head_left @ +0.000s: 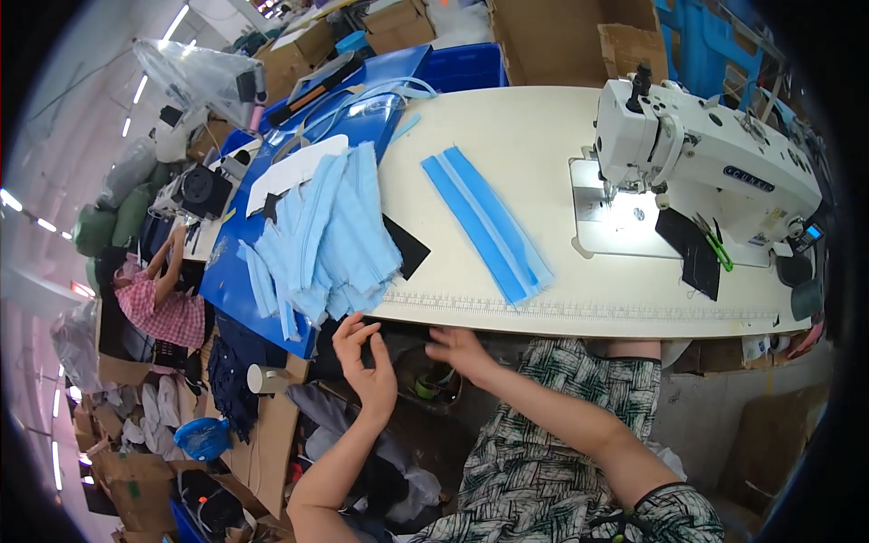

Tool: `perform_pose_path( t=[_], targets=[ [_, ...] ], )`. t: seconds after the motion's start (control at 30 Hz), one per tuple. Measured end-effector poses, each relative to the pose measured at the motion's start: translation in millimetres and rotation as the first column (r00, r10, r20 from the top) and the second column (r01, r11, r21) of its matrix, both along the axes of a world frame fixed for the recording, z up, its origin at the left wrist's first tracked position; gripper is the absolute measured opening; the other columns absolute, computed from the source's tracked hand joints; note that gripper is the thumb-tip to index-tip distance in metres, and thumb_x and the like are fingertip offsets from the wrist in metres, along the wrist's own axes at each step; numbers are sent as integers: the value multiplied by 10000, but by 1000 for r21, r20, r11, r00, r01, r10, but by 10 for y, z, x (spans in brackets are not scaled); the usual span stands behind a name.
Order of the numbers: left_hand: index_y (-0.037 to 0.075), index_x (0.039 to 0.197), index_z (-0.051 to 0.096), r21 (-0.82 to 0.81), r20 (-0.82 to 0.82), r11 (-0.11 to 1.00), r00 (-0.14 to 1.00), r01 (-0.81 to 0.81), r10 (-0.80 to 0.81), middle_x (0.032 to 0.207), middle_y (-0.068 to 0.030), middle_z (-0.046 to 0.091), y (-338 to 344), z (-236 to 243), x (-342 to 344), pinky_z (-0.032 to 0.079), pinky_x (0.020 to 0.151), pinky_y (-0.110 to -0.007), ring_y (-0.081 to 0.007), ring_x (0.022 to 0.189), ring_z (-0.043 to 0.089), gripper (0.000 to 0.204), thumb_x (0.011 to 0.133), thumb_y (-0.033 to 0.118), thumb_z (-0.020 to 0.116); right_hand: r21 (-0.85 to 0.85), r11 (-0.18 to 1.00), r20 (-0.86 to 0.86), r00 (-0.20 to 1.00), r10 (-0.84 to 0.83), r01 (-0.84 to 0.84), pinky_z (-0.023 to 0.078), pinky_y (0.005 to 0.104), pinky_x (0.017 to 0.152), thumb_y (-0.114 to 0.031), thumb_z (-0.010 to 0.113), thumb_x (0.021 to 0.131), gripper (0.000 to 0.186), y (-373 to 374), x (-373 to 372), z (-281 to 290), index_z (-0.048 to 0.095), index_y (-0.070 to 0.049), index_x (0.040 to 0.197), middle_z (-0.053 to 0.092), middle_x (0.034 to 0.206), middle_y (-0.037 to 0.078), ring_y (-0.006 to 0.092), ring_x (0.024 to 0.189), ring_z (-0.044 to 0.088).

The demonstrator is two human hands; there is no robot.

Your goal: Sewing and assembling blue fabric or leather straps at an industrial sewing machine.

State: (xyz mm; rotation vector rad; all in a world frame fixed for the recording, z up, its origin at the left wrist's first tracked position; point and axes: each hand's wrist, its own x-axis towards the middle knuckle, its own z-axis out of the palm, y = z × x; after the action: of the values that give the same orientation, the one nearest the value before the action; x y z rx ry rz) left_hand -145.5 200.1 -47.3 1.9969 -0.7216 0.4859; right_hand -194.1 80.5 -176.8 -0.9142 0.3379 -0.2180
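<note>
- Nearest my camera, filling the bottom centre of the frame, is the wearer's black, white and green patterned clothing (534, 452).
- Just left of centre, below the table edge, I see the left hand (367, 362). Its forearm rises from the lower edge, the wrist is bent up, and the fingers are parted and softly curled, with bare space between thumb and fingers.
- Near it, at the centre, the right hand (460, 351) reaches in leftward on a slanting forearm. Its fingers are loosely spread; they look blurred, and I cannot tell whether they touch the table edge.
- Left of centre, just above the left hand, a fanned pile of light blue fabric pieces (339, 235) overhangs the table's end. The overlapping layers hide one another, so I cannot count them.
- A single blue fabric strip (484, 226) with a paler band lies slanted on the white table (543, 127), upper centre.
- At the upper right stands a white sewing machine (715, 145); its needle area is too small and glaring to make out.
- Under the table, objects sink into shadow. At the far left, a co-worker in pink check (167, 317) is small, partly cut off by clutter.
</note>
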Motion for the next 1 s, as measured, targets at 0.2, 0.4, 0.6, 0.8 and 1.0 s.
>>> perform_pose_path(
  t=[0.2,0.4,0.6,0.8,1.0],
  targets=[
    [38,1060,651,124,14,879,885,460,-466,1168,-159,611,-1027,124,211,399,1004,-417,-315,1128,568,208,870,-23,591,-139,863,-3,872,489,-485,500,295,921,-101,654,926,382,-193,-950,108,553,26,1272,653,1167,106,151,1055,620],
    [70,1189,625,362,160,868,895,340,-417,1312,-159,543,-1897,-130,609,247,1120,-544,-337,1261,481,292,907,141,595,-561,743,-10,900,435,-365,542,302,830,-104,673,901,338,-804,-1562,1081,610,8,1215,694,1046,136,191,939,681],
    [77,1118,669,447,-39,601,686,663,-727,1285,-128,586,-1953,-67,-50,307,1093,-481,-309,1220,519,251,872,116,643,-974,21,223,974,-39,224,492,398,945,-141,756,757,530,-1529,-1989,1316,595,-98,1259,599,1269,121,270,1144,596],
    [68,1080,673,326,-188,469,542,821,-819,1223,-110,625,-2271,37,-308,364,1020,-436,-282,1136,554,237,843,71,659,-940,-338,-55,998,26,-43,362,476,1100,-202,706,762,553,-1793,-2050,1185,558,-139,1291,460,1439,96,294,1371,402],
    [71,1192,616,497,27,505,570,705,-822,1349,-109,558,-2884,-18,-13,276,1102,-454,-283,1292,477,308,896,157,616,-939,-332,99,995,-6,92,407,451,1073,-151,642,803,350,-1771,-1938,1026,620,-105,1149,545,1352,105,300,1310,481]
  ],
)
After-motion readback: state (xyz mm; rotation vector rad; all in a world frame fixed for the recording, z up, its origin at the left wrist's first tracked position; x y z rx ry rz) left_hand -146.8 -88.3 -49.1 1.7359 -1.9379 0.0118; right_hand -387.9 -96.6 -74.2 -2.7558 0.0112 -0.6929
